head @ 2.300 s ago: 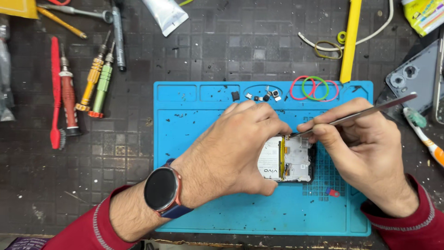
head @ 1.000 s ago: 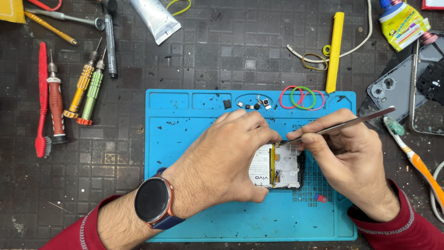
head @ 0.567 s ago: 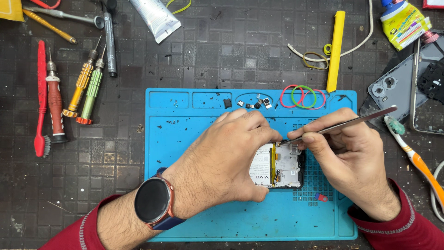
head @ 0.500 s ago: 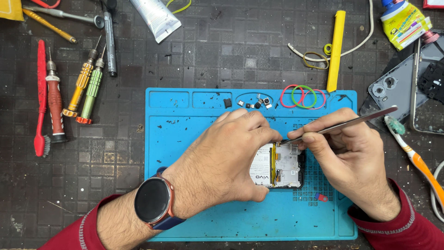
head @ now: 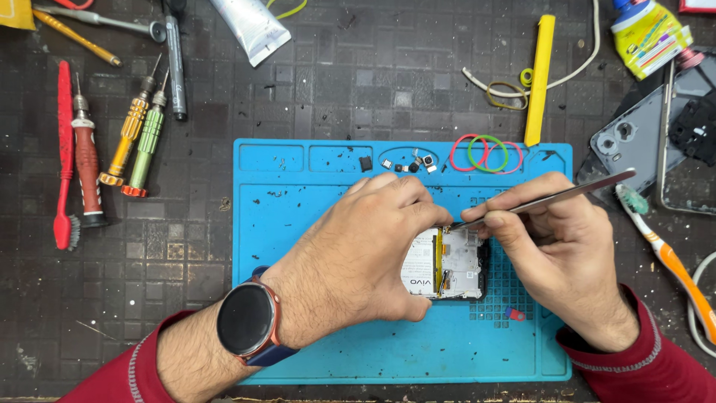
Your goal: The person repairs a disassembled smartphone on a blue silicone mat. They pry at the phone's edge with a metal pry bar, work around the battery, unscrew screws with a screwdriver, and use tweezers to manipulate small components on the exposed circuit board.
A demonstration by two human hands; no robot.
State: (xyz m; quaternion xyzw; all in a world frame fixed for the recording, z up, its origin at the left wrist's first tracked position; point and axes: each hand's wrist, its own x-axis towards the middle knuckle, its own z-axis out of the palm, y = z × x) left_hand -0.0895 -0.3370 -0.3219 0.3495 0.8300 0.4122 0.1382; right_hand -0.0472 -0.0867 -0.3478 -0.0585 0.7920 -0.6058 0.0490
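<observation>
Head view: left hand (head: 358,254) clamps opened phone (head: 447,263) flat on blue mat (head: 298,224), steadying it; right hand (head: 559,246) pinches tweezers (head: 552,198), tip at its top edge.

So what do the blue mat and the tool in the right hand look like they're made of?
The blue mat looks like matte silicone or rubber, with moulded tray recesses along its top edge. The tweezers in the right hand look like bare metal, thin, silvery and slightly shiny.

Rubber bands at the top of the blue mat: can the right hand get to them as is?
Probably yes. The rubber bands lie uncovered just above the right hand, nothing between, but that hand holds tweezers.
</observation>
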